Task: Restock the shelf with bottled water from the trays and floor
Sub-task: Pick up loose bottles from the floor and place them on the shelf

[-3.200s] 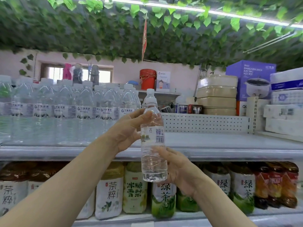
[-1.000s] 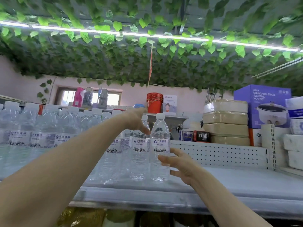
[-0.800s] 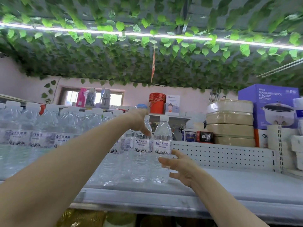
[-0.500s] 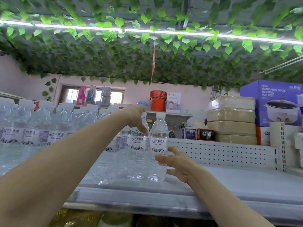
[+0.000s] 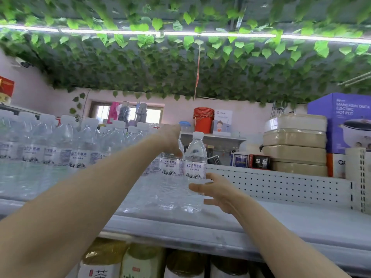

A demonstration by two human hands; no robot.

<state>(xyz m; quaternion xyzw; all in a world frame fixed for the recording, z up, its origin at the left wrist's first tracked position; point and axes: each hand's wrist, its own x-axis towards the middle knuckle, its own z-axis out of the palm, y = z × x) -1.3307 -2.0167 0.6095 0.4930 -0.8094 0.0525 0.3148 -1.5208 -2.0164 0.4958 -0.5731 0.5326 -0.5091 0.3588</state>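
Observation:
A clear water bottle with a white cap and blue-white label stands upright on the grey top shelf, at the right end of a row of several like water bottles. My right hand is spread open, its fingertips against this bottle's lower body from the right. My left hand reaches over the row, its fingers lying on the top of the neighbouring bottle, whose cap it hides.
A white perforated back panel runs behind the shelf's bare right part. Stacked beige containers and a purple hot-pot box sit beyond it. Tea drink bottles fill the shelf below. Leafy vines hang overhead.
The bottle I held in both hands in front of the shelf now stands at the row's right end. Over the last second both hands stayed at the bottles, barely moving.

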